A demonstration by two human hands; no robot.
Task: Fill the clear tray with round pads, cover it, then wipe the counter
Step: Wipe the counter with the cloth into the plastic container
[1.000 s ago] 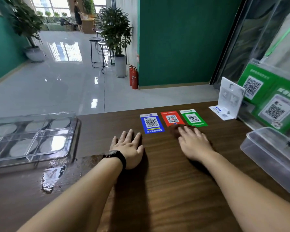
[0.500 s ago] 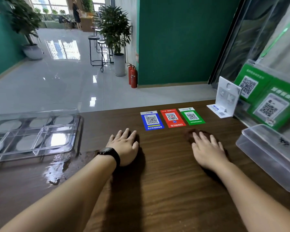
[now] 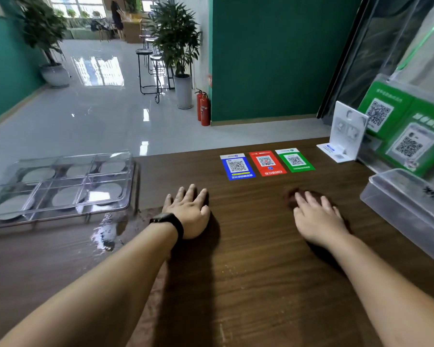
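Brown cloth (image 3: 292, 196) mostly hidden under right hand (image 3: 317, 219).

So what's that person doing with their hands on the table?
A person is wiping a wooden counter. The right hand presses a dark brown cloth flat on the wood, and the left hand rests flat beside it, holding nothing. Off to the left sits the clear tray, with round pads in its sections and what looks like its cover on. A wet patch shines just in front of the tray, not wiped yet.
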